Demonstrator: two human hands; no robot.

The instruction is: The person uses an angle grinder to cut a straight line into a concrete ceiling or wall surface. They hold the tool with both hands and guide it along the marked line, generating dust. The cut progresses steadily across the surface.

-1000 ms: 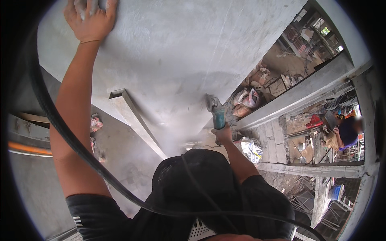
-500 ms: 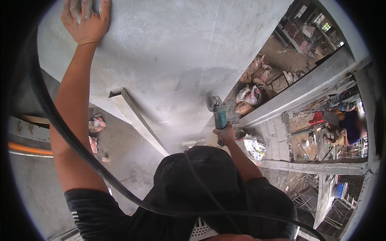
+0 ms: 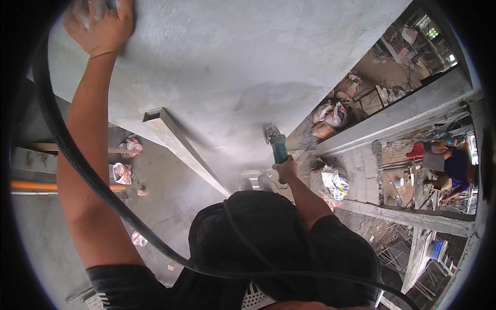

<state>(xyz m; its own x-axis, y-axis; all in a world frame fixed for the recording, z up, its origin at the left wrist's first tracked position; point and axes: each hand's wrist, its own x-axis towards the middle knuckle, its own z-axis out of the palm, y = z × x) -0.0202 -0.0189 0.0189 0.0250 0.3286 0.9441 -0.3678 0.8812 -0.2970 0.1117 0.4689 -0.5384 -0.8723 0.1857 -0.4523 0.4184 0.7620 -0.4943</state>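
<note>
My left hand [image 3: 103, 31] lies against the upper left of a large grey plastered wall [image 3: 222, 57], its fingers stretched out and dusted pale. The frame's top edge cuts off its fingertips. My right hand [image 3: 285, 169] grips the body of a green angle grinder [image 3: 280, 149] near the wall's lower right edge. The grinder's disc [image 3: 267, 135] is at the wall surface; I cannot tell whether it touches. Greyish dust hangs around and below it. Between my arms, a long rectangular beam [image 3: 186, 144] leans along the wall, its hollow-looking end up.
A thick black strap or cable [image 3: 77, 157] curves across the view. Filled sacks [image 3: 330, 114] and a white bag [image 3: 335, 183] lie to the right. A concrete ledge [image 3: 398, 111] runs there. Another person [image 3: 454, 168] is at far right. My shoes [image 3: 256, 182] show below.
My view has shifted slightly, and the dust haze has thinned. The grinder has tilted a little, still in my right hand. My shoes have come into sight. The other person's posture has changed.
</note>
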